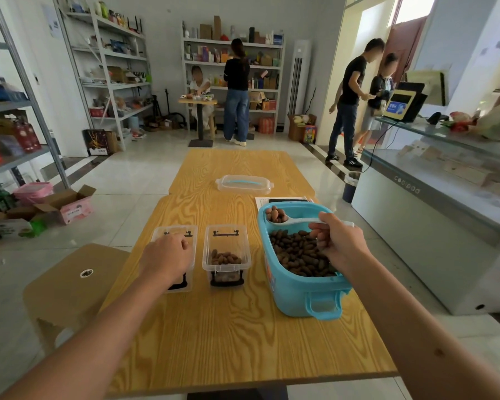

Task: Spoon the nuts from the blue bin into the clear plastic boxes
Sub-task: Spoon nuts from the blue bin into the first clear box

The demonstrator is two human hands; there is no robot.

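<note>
Left hand (168,256) hides box (175,235) (contents unseen) — right hand (337,241) holds spoon (289,220)

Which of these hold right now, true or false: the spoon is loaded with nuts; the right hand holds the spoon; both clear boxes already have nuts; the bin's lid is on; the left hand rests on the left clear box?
1. The spoon carries nuts in its bowl. True.
2. The right hand holds the spoon by its handle, over the blue bin. True.
3. Both clear boxes already hold nuts. False: nuts show only in the right clear box; none are visible in the left clear box, though a hand hides part of it.
4. The bin's lid is on. False: the bin is open, and a clear lid lies farther back on the table.
5. The left hand rests on the left clear box. True.
</note>
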